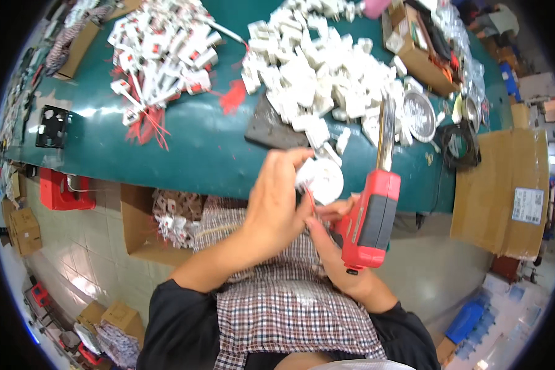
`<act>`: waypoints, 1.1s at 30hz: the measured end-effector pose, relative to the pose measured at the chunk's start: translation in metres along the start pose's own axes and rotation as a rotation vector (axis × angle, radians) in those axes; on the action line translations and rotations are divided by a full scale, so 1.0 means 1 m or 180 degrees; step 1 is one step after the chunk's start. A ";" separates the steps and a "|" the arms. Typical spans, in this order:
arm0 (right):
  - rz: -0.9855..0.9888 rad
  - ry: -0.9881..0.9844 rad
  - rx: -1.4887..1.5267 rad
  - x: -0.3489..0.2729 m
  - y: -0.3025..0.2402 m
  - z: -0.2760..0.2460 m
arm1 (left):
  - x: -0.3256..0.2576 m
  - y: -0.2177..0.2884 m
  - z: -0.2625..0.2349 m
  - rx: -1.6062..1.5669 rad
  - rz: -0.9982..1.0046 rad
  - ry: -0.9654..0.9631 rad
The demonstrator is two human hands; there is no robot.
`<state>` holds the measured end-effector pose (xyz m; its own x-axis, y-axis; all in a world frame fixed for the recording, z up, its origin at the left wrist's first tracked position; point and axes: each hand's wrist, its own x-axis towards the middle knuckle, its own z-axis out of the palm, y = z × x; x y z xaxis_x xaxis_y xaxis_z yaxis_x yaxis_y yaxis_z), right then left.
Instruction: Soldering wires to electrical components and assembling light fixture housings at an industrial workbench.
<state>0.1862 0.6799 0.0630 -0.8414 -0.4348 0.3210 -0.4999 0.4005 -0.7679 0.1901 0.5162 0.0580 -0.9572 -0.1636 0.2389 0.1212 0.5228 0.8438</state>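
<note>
Head view: left hand [277, 206] grips, half hiding, white round part [322, 179]; right hand [333, 237], mostly hidden, clasps red screwdriver [370, 219]

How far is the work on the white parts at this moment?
Looks done: a pile of white parts with red wires lies on the green table. In hand: the left hand holds a round white part, and the right hand holds a red power screwdriver. Left: a large heap of plain white parts.
</note>
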 end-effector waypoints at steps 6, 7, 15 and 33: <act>0.0580 0.0491 0.0893 -0.015 0.012 0.005 | -0.004 0.002 0.007 -0.0378 0.0096 -0.0101; 0.0533 0.0489 0.0783 -0.015 0.015 0.002 | -0.003 0.002 0.006 -0.0410 0.0150 -0.0123; 0.0366 0.0673 0.0473 0.005 0.036 -0.004 | 0.001 -0.002 0.000 -0.0431 0.0237 -0.0286; 0.0136 0.0556 0.0439 0.011 0.043 -0.012 | 0.010 0.000 -0.001 0.0043 0.0555 -0.0011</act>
<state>0.1529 0.7020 0.0401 -0.8900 -0.2687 0.3685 -0.4403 0.2962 -0.8475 0.1807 0.5141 0.0606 -0.9229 -0.0664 0.3793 0.2820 0.5541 0.7832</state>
